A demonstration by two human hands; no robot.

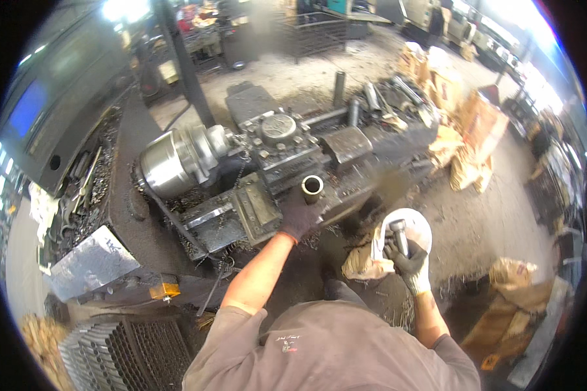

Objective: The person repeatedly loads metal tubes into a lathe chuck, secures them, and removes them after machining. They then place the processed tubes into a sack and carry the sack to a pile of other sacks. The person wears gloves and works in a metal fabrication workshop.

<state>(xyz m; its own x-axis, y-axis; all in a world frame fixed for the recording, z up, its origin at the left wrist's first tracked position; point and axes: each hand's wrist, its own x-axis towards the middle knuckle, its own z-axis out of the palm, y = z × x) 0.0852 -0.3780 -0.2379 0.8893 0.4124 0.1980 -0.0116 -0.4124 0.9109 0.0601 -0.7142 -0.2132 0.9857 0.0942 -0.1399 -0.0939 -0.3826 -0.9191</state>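
Left hand (300,218): grasping a metal tube (312,189) (open end up)
Right hand (409,262): gripping headed steel part (402,240) at white bucket (422,223)

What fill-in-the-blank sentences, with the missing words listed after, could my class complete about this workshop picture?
1. The metal tube in the left hand is ____, not solid.
2. The right hand holds a metal part near a round container coloured ____.
3. In the picture, the shiny lathe chuck lies to the ____ of the tool post.
4. Both hands are ____, not bare.

Missing words: hollow; white; left; gloved.
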